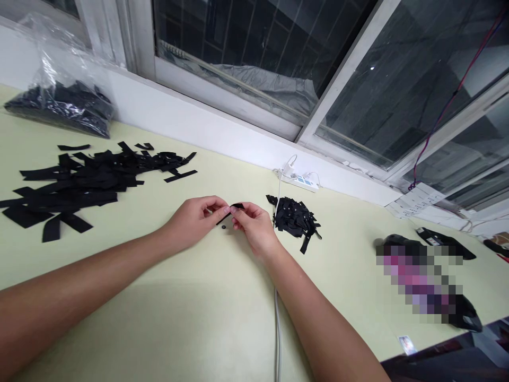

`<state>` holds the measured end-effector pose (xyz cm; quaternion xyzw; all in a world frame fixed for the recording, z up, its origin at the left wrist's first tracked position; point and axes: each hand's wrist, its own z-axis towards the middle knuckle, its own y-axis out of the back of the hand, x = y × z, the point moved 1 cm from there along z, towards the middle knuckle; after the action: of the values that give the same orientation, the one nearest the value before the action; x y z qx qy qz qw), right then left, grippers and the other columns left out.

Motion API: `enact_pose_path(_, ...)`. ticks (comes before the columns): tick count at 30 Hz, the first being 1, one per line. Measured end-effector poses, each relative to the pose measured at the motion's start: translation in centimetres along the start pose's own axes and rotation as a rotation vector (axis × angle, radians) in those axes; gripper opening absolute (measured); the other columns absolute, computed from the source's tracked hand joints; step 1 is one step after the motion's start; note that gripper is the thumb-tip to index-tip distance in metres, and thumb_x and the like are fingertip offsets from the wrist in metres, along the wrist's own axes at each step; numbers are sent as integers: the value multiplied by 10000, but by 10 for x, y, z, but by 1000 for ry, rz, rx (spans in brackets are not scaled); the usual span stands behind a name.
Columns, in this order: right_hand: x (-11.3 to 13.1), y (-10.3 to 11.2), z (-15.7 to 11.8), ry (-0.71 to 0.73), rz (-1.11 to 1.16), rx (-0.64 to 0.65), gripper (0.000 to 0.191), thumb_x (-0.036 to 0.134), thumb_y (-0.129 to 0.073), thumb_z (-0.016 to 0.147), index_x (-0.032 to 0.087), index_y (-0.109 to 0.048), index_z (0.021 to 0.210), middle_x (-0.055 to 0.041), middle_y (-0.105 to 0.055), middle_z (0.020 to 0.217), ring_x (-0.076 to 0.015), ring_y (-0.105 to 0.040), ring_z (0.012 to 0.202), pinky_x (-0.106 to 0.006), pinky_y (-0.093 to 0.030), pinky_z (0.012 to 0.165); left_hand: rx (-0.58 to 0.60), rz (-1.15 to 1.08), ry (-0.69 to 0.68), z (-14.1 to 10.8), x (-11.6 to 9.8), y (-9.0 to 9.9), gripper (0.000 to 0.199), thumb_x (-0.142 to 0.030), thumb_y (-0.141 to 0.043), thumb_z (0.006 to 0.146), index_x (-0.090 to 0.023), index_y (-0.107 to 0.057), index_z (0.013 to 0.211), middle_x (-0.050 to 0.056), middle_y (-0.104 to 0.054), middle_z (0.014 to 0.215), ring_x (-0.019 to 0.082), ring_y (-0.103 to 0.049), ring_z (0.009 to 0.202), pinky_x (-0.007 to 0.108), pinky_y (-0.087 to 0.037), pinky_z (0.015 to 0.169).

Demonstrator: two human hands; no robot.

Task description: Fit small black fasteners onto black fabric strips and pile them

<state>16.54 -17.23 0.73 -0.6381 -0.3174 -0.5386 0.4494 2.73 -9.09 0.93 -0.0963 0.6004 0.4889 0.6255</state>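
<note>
Between my two hands, over the middle of the table, is a short black fabric strip [237,205]. My left hand [202,216] pinches it from the left, thumb against fingers. From the other side my right hand [253,222] pinches the same strip, and the fingertips of both hands nearly meet. A small round black piece [224,227] lies on the table just below the fingertips. Right of my right hand sits a compact heap of black strips [294,216], with small shiny spots on it. A wider pile of loose black strips [91,175] spreads out at the left.
A clear plastic bag [63,101] of black pieces stands at the back left. By the wall is a white power strip [300,180]; its pale cable [277,329] crosses the table under my right forearm. A partly blurred dark object [463,307] lies at the right.
</note>
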Motion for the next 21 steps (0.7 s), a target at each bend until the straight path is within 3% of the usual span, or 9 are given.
enact_pose_path(4, 2, 0, 0, -60, 63, -25, 280, 316, -848, 621, 173, -689, 802, 23, -625, 694, -79, -533, 594, -232, -467, 592, -20, -16, 18, 1, 4, 0, 322, -506, -576, 865, -213, -704, 901, 11, -708, 821, 155, -576, 686, 272, -438, 639)
enact_pose_path(7, 1, 2, 1, -122, 162, -123, 254, 252, -840, 630, 166, -682, 809, 1, -655, 771, -79, -569, 643, -219, -511, 621, -62, -88, 59, 4, 9, 0, 319, -507, -590, 855, -203, -683, 880, 12, -691, 801, 145, -575, 680, 265, -447, 638)
enact_pose_path(11, -3, 10, 6, -160, 243, -233, 219, 204, -823, 658, 170, -637, 768, -12, -664, 791, -77, -590, 663, -208, -549, 665, -97, -236, 176, 8, 16, 0, 290, -474, -630, 823, -193, -670, 884, 28, -687, 822, 153, -620, 720, 273, -507, 669)
enact_pose_path(15, -4, 14, 7, -142, 211, -246, 218, 217, -827, 659, 167, -623, 716, -17, -662, 779, -83, -598, 664, -224, -570, 705, -128, -339, 257, 11, 19, 0, 230, -377, -663, 783, -186, -633, 908, 46, -678, 857, 169, -653, 771, 300, -562, 701)
enact_pose_path(21, -2, 10, 3, -180, 122, -194, 144, 167, -808, 676, 132, -682, 738, -45, -688, 822, -105, -660, 724, -260, -586, 824, -148, -316, 150, 8, 14, 1, 212, -347, -639, 801, -212, -549, 938, 6, -604, 820, 148, -619, 734, 278, -558, 634)
